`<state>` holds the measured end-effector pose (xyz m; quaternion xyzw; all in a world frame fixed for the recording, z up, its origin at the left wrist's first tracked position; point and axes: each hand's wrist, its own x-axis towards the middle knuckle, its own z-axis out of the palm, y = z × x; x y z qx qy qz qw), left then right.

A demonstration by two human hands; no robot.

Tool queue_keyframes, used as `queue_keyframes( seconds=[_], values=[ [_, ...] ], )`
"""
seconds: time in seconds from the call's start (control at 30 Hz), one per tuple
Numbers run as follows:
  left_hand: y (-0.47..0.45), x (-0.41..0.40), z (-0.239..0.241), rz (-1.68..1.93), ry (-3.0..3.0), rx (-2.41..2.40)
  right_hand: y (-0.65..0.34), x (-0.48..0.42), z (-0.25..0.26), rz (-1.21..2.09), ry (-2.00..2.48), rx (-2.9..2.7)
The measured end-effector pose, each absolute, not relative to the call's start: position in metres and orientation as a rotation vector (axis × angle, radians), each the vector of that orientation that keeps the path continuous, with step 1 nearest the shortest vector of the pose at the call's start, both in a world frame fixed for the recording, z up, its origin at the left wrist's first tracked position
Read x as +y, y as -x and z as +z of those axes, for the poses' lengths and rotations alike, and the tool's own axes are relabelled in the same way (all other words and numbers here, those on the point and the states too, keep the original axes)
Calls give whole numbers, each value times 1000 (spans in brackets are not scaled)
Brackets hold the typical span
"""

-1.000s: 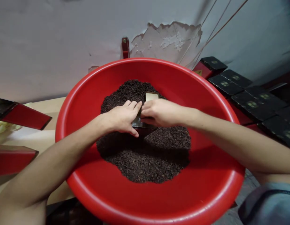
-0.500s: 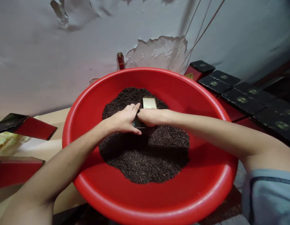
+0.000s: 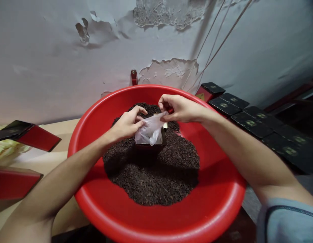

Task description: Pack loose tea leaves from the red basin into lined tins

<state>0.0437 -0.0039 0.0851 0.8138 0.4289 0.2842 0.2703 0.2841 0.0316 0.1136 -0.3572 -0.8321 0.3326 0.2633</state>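
A thin, clear plastic bag (image 3: 150, 131) bulges up out of an open dark box (image 3: 164, 137). The box stands on a heap of dark, dry loose leaves (image 3: 156, 182), perhaps tea, inside a big red basin (image 3: 156, 224). My right hand (image 3: 180, 108) pinches the bag's upper right edge between thumb and fingers. On the other side my left hand (image 3: 128, 124) has its thumb and a finger closed on the bag's left edge, with the other fingers curled above. A bit of the box's gold flap (image 3: 165, 125) shows behind the bag.
Several black-lidded red boxes (image 3: 250, 123) stand right of the basin. Two red boxes lie at the left, one with its black lid open (image 3: 37, 136), on a tan surface (image 3: 55, 153). Behind is a peeling wall (image 3: 57, 74) with hanging cords (image 3: 217, 44).
My right hand was inside the box and has come up, drawing the plastic bag's edge out. My left hand has shifted from the box's side to the bag. The view has tilted up slightly.
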Motion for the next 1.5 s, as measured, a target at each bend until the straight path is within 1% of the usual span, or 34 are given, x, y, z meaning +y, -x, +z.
queue_keyframes(
  seconds=[0.07,0.1,0.17,0.2,0.27,0.33,0.4,0.47,0.53,0.63,0.7,0.77,0.8,0.87,0.93,0.97,1.0,1.03,1.1,1.13,1.17,1.27,1.33,1.43,1.5],
  values=[
    [-46,-8,85,808,-2175,1125,-291,31,118,843,991,-2407],
    [-46,-9,84,824,-2220,1114,-292,30,121,759,1002,-2448],
    [-48,-10,83,882,-2315,1099,-293,27,123,590,1011,-2444],
    [-48,-10,83,924,-2335,1104,-291,25,124,562,1020,-2426],
    [-48,-9,82,989,-2334,1136,-287,22,122,621,1084,-2419],
    [-48,-7,81,957,-2354,1172,-281,20,119,675,1217,-2431],
    [-50,-8,78,779,-2421,1164,-276,19,115,609,1327,-2382],
    [-54,-10,73,517,-2530,1129,-272,16,114,576,1306,-2268],
    [-59,-13,68,253,-2638,1131,-270,13,117,697,1182,-2167],
    [-61,-15,65,-26,-2668,1116,-273,9,124,928,975,-2133],
    [-56,-13,70,-103,-2594,1036,-280,11,127,912,933,-2220],
    [-48,-10,80,-65,-2525,1015,-287,18,126,763,1025,-2401],
    [-43,-9,86,15,-2499,1046,-290,22,124,681,1121,-2506],
    [-38,-10,97,350,-2447,1163,-293,29,120,590,1306,-2663],
    [-38,-15,106,772,-2339,1260,-291,29,118,643,1345,-2745],
    [-41,-19,109,921,-2285,1272,-289,27,119,716,1303,-2777],
    [-44,-23,110,989,-2259,1264,-287,24,121,805,1236,-2816],
    [-47,-26,111,973,-2269,1250,-285,20,124,895,1168,-2860],
    [-53,-32,111,810,-2338,1290,-281,14,128,1002,1108,-2910],
    [-54,-34,111,727,-2367,1359,-280,12,129,981,1130,-2909],
    [-54,-35,111,655,-2380,1439,-279,12,128,891,1182,-2896],
    [-49,-34,112,514,-2371,1609,-276,16,121,502,1341,-2820],
    [-44,-33,115,436,-2408,1592,-274,17,118,339,1327,-2788],
    [-35,-34,118,313,-2523,1479,-275,6,119,192,1257,-2778],
    [-28,-34,118,289,-2526,1483,-281,-9,118,57,1283,-2779]
  ],
)
